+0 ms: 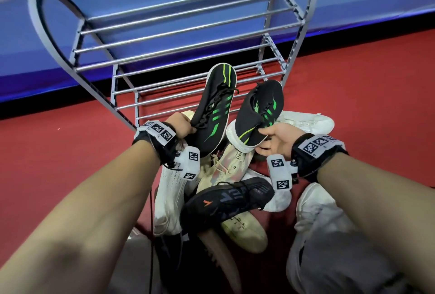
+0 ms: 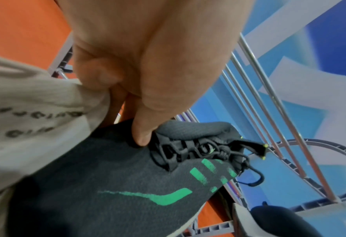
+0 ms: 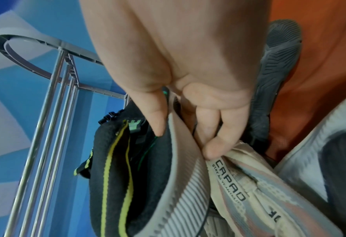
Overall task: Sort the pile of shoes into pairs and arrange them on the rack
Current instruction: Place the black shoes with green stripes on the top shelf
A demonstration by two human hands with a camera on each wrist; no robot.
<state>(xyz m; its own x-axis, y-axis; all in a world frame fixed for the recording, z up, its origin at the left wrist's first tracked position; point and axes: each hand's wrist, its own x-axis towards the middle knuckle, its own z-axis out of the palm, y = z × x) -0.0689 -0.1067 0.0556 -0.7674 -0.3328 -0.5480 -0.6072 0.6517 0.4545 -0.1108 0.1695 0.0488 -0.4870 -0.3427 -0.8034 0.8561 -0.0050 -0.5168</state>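
My left fingers (image 2: 141, 134) are curled into the collar of one black shoe with green stripes (image 1: 211, 114), thumb pressed beside its laces, so my left hand (image 1: 180, 125) grips it at the opening with the toe pointing up toward the rack (image 1: 179, 32). My right hand (image 1: 279, 136) pinches the second black-and-green shoe (image 1: 261, 110) at its heel end: in the right wrist view the thumb lies on the knit upper and the fingers (image 3: 214, 144) wrap under its ribbed pale sole. I hold the two shoes side by side, just apart, above the pile and in front of the rack's lower rails.

Beneath them sit the other shoes on the red floor (image 1: 58, 164). A cream patterned shoe (image 1: 230, 164) carries a heel strip that reads "CAPRO" in the right wrist view, with a smaller line under it that I can't make out. A white shoe (image 1: 169, 195) shows rows of blurred dark lettering, unreadable. A black shoe with an orange mark (image 1: 226, 202) has large grey letters on its side, too dim to read. Another white shoe (image 1: 306, 122) lies just behind my right hand.
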